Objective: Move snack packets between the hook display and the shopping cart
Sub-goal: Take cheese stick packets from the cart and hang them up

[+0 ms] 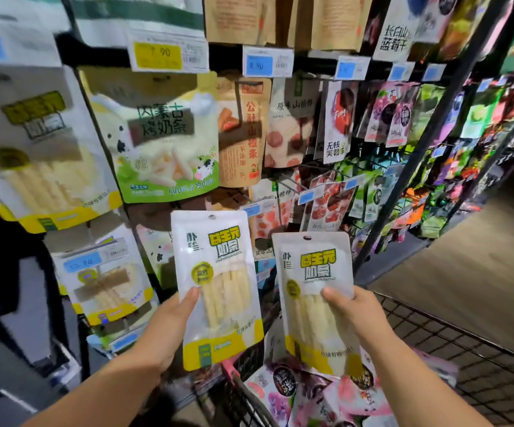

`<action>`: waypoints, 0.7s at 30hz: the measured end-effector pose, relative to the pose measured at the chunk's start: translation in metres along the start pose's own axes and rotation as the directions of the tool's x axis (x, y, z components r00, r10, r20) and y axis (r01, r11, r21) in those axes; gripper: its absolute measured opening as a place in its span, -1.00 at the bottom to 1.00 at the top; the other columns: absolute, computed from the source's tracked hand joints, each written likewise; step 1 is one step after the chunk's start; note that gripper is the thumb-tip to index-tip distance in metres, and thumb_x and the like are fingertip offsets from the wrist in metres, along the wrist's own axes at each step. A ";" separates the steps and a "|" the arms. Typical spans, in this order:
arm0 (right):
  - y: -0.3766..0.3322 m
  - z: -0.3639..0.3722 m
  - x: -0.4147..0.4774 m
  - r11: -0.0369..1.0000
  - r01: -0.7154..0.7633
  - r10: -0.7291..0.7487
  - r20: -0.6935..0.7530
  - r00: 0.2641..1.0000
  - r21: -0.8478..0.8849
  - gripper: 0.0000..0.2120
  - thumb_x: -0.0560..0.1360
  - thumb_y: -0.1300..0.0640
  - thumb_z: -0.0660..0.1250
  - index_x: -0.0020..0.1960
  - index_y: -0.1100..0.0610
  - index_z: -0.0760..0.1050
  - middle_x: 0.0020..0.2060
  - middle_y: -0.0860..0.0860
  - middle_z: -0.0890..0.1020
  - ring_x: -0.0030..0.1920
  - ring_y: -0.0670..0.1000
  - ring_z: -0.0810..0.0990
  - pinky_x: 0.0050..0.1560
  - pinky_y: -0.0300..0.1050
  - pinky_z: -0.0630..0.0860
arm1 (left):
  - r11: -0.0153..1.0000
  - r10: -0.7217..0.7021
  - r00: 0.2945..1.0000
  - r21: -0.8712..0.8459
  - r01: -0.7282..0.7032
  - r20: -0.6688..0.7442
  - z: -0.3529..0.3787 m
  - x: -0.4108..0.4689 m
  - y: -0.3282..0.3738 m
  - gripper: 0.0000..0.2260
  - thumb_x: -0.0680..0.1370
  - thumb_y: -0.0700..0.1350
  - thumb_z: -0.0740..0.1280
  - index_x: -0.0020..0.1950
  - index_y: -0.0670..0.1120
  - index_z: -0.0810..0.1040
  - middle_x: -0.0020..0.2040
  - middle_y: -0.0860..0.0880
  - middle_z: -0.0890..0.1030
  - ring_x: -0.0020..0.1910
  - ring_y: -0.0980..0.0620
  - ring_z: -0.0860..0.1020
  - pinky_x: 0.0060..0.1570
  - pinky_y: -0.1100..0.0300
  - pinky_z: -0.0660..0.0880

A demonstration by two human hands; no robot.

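Packets, two matching ones: flat glossy white plastic, yellow bottom band, clear window showing pale sticks. Left packet (215, 288) sitting pinched in left hand (169, 325), thumb pressing front, fingers hiding behind. Right packet (314, 300) getting clamped same way by right hand (357, 312), hanging over black wire-mesh cart (465, 359). Crinkly purple pouches (283, 392) lying inside cart. Hook display (431, 131) standing just behind, packed with hanging bags.

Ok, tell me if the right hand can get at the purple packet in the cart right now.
Probably not yet: the right hand grips a white-and-yellow packet, which hangs over the purple packet. The cart itself is open above.
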State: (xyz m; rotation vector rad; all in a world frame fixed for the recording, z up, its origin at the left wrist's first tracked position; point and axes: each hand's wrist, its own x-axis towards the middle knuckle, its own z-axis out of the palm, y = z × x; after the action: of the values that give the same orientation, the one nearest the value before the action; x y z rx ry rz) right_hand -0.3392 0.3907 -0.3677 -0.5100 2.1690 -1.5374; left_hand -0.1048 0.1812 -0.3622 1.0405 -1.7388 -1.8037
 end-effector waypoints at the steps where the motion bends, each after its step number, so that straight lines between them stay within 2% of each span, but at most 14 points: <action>1: -0.007 0.004 -0.001 0.998 0.011 -0.013 0.025 1.000 0.060 -0.93 0.43 0.10 0.50 -0.14 0.10 0.66 -0.25 -0.06 0.71 -0.16 0.02 0.66 -0.14 -0.13 0.55 | 0.999 -0.001 1.000 -0.038 0.001 -0.006 -0.007 -0.003 0.003 -0.63 0.64 0.01 0.13 0.45 -0.02 0.33 0.24 0.15 0.39 0.21 0.17 0.32 0.22 0.22 0.20; 3: -0.021 0.012 0.000 0.980 0.010 -0.028 0.084 0.996 0.199 -0.87 0.42 0.18 0.49 -0.08 0.22 0.66 -0.09 0.08 0.72 -0.01 0.15 0.67 0.09 0.06 0.56 | 0.997 0.001 1.000 -0.074 -0.002 -0.013 -0.021 -0.009 0.007 -0.61 0.63 0.02 0.15 0.45 -0.02 0.33 0.32 0.14 0.39 0.29 0.16 0.33 0.27 0.20 0.19; 5: -0.041 0.021 -0.003 0.944 0.017 -0.073 0.157 0.985 0.330 -0.84 0.38 0.21 0.49 -0.09 0.28 0.64 -0.02 0.17 0.70 -0.02 0.12 0.67 0.06 0.02 0.54 | 0.997 0.014 0.999 -0.079 -0.017 -0.031 -0.038 -0.012 0.008 -0.59 0.63 0.05 0.15 0.46 -0.01 0.31 0.36 0.15 0.37 0.38 0.11 0.31 0.31 0.16 0.18; 7: -0.060 0.030 -0.006 0.937 0.068 -0.155 0.234 0.960 0.342 -0.58 0.20 -0.02 0.62 -0.12 0.26 0.66 -0.02 0.15 0.70 -0.04 0.07 0.68 0.01 -0.03 0.54 | 0.993 0.017 0.999 -0.116 -0.022 -0.047 -0.053 -0.018 0.011 -0.57 0.63 0.06 0.14 0.48 -0.01 0.27 0.28 0.18 0.35 0.40 0.10 0.28 0.32 0.15 0.17; 8: -0.067 0.035 -0.005 0.932 0.095 -0.192 0.254 0.948 0.351 -0.52 0.15 -0.08 0.63 -0.12 0.25 0.67 -0.05 0.13 0.71 -0.05 0.05 0.69 0.00 -0.04 0.54 | 0.991 0.004 0.999 -0.137 -0.010 -0.043 -0.061 -0.022 0.014 -0.57 0.63 0.07 0.13 0.49 0.01 0.26 0.27 0.18 0.34 0.43 0.09 0.26 0.34 0.15 0.15; 9: -0.078 0.040 -0.007 0.927 0.102 -0.209 0.269 0.940 0.362 -0.62 0.22 -0.01 0.60 -0.13 0.25 0.66 -0.09 0.09 0.72 -0.08 0.02 0.70 -0.05 -0.08 0.55 | 0.990 0.012 0.998 -0.138 -0.021 -0.066 -0.068 -0.026 0.016 -0.58 0.63 0.09 0.14 0.47 0.04 0.28 0.28 0.19 0.34 0.46 0.08 0.24 0.36 0.14 0.14; 10: -0.085 0.046 -0.008 0.917 0.121 -0.243 0.293 0.925 0.379 -0.80 0.34 0.13 0.52 -0.14 0.25 0.64 -0.15 0.06 0.73 -0.13 -0.01 0.70 -0.11 -0.15 0.56 | 0.989 0.037 0.995 -0.139 -0.050 -0.093 -0.076 -0.030 0.017 -0.63 0.61 0.13 0.17 0.41 0.11 0.34 0.28 0.23 0.36 0.46 0.08 0.25 0.35 0.13 0.15; 11: -0.093 0.053 -0.009 0.912 0.128 -0.261 0.308 0.915 0.391 -0.94 0.40 0.26 0.43 -0.16 0.27 0.61 -0.19 0.05 0.73 -0.15 -0.01 0.69 -0.16 -0.23 0.57 | 0.986 0.052 0.992 -0.152 -0.069 -0.115 -0.084 -0.034 0.019 -0.70 0.56 0.20 0.23 0.27 0.18 0.43 0.26 0.27 0.42 0.43 0.09 0.30 0.33 0.14 0.18; 12: -0.098 0.060 -0.008 0.904 0.124 -0.280 0.347 0.895 0.410 -0.94 0.39 0.29 0.42 -0.15 0.29 0.60 -0.18 0.07 0.73 -0.13 0.02 0.69 -0.19 -0.26 0.57 | 0.983 0.067 0.989 -0.160 -0.087 -0.130 -0.091 -0.038 0.020 -0.66 0.46 0.31 0.29 0.17 0.23 0.51 0.23 0.31 0.48 0.38 0.12 0.37 0.31 0.13 0.22; 14: -0.111 0.076 -0.009 0.887 0.119 -0.323 0.415 0.850 0.445 -0.63 0.22 0.14 0.60 -0.13 0.34 0.59 -0.11 0.16 0.72 -0.08 0.09 0.69 -0.14 -0.20 0.59 | 0.977 0.132 0.972 -0.140 -0.161 -0.196 -0.104 -0.044 0.020 -0.50 0.24 0.45 0.34 0.10 0.30 0.57 0.18 0.30 0.57 0.28 0.21 0.44 0.33 0.09 0.27; 15: -0.119 0.084 -0.010 0.886 0.115 -0.329 0.433 0.839 0.450 -0.54 0.13 0.08 0.65 -0.15 0.34 0.59 -0.12 0.18 0.71 -0.10 0.09 0.70 -0.11 -0.15 0.59 | 0.976 0.152 0.961 -0.119 -0.183 -0.231 -0.110 -0.047 0.023 -0.49 0.25 0.46 0.32 0.12 0.30 0.57 0.19 0.29 0.57 0.27 0.23 0.45 0.35 0.07 0.28; 18: -0.137 0.108 -0.005 0.889 0.103 -0.341 0.493 0.801 0.447 -0.47 0.04 0.02 0.70 -0.17 0.32 0.62 -0.07 0.27 0.69 -0.05 0.17 0.68 0.03 0.06 0.57 | 0.962 0.189 0.930 -0.133 -0.240 -0.314 -0.126 -0.052 0.037 -0.77 0.58 0.15 0.25 0.19 0.17 0.55 0.20 0.20 0.59 0.27 0.17 0.49 0.36 0.05 0.32; 20: -0.151 0.123 -0.004 0.890 0.119 -0.366 0.534 0.762 0.439 -0.51 0.17 0.03 0.64 -0.08 0.34 0.61 0.03 0.28 0.67 0.06 0.26 0.63 0.19 0.20 0.47 | 0.951 0.201 0.904 -0.144 -0.272 -0.377 -0.138 -0.051 0.045 -0.77 0.62 0.00 0.21 0.22 0.10 0.56 0.19 0.14 0.61 0.25 0.12 0.52 0.35 0.01 0.35; 21: -0.159 0.130 -0.004 0.893 0.142 -0.381 0.552 0.741 0.426 -0.53 0.24 0.02 0.61 -0.05 0.35 0.61 0.04 0.25 0.67 0.08 0.26 0.62 0.21 0.21 0.45 | 0.948 0.204 0.890 -0.145 -0.283 -0.408 -0.143 -0.050 0.049 -0.76 0.62 -0.02 0.21 0.24 0.07 0.56 0.18 0.11 0.62 0.24 0.09 0.53 0.36 -0.03 0.35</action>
State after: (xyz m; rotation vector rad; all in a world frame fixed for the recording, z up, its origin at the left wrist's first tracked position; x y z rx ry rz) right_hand -0.2580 0.2400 -0.2541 -1.0678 1.3047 -1.5605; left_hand 0.0251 0.1182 -0.2940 0.9662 -1.3485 -1.4602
